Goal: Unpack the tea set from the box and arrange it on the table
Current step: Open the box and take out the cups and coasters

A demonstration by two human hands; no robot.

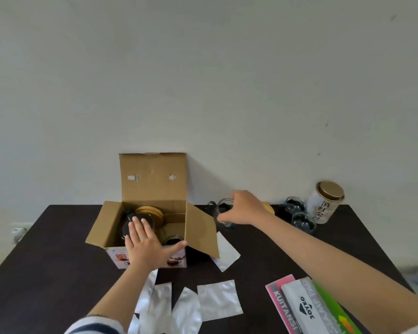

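Observation:
An open cardboard box (152, 189) stands at the back of the dark table (58, 261), its lid upright against the wall. Inside are a glass teapot (130, 225) with a black lid, round wooden lids (150, 211) and a glass cup (171, 240). My left hand (145, 247) lies flat and spread on the box's front edge, fingers over the teapot. My right hand (241, 208) is shut on a small glass cup (223, 214) just right of the box, low over the table. Two more glass cups (295, 204) (303, 222) stand further right.
A white tea canister with a gold lid (327, 201) stands at the back right. Several silver foil sachets (217, 300) lie on the near side of the table. Coloured flat boxes (307, 307) lie at the front right. A wooden lid (268, 207) shows behind my right wrist.

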